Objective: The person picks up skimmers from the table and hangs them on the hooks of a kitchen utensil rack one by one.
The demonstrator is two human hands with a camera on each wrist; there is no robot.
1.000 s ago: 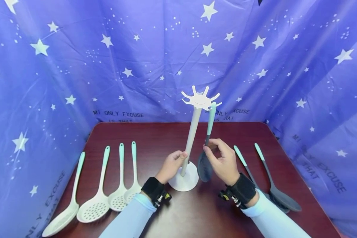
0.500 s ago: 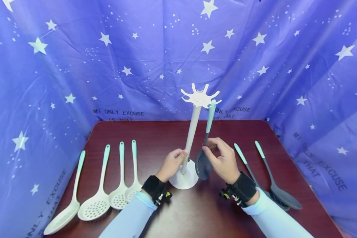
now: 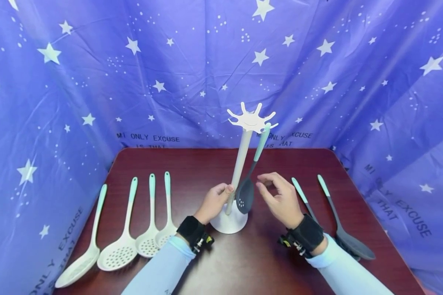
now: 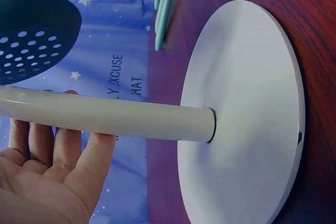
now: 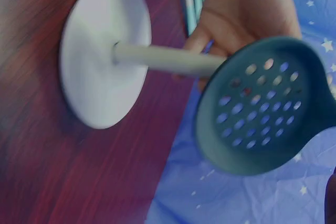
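A white utensil stand (image 3: 240, 164) with a ring of hooks on top stands in the middle of the table. My left hand (image 3: 214, 203) grips its post low down, above the round base. From a right-hand hook hangs a dark skimmer (image 3: 245, 194) with a mint handle, its perforated head tilted in beside the post. My right hand (image 3: 282, 200) is just right of the skimmer, thumb and fingers apart, holding nothing. The left wrist view has my left fingers (image 4: 68, 156) behind the post. In the right wrist view the skimmer's head (image 5: 226, 148) overlaps the post.
Several white utensils with mint handles lie in a row at the left, among them a slotted turner (image 3: 117, 257) and a spoon (image 3: 79, 266). Dark utensils, including a turner (image 3: 354, 243), lie at the right, partly behind my right forearm. A starry blue curtain (image 3: 184, 73) surrounds the table (image 3: 280, 162).
My right hand has let go of the skimmer and drawn slightly right. The skimmer's head has swung left toward the post. My left hand keeps its grip on the stand.
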